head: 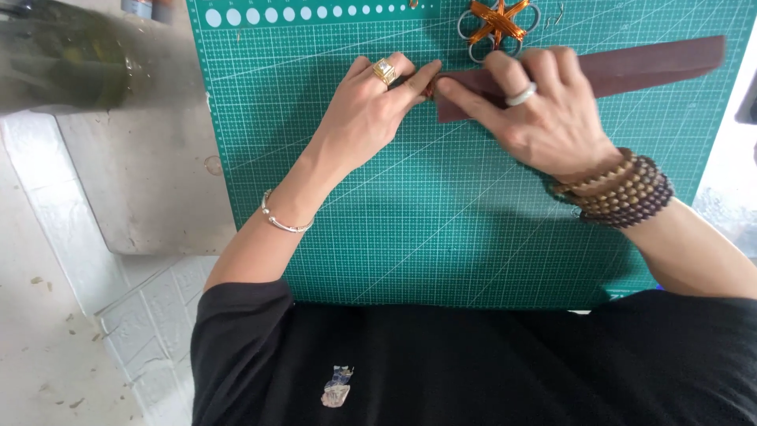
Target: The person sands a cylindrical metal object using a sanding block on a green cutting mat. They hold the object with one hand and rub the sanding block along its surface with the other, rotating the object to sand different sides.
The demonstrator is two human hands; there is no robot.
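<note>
A long dark brown leather strip (646,63) lies across the far part of a green cutting mat (441,229). My right hand (544,110), with a pale ring and bead bracelets at the wrist, presses flat on the strip's left end. My left hand (371,106), wearing a gold ring and a silver bangle, pinches that same end with its fingertips, where a small reddish bit shows between the fingers. What exactly is pinched there is hidden.
An orange wire-wrapped ornament with grey rings (497,24) sits on the mat just beyond my right hand. A dark green glass bottle (63,55) lies at the far left on a grey concrete slab (142,173).
</note>
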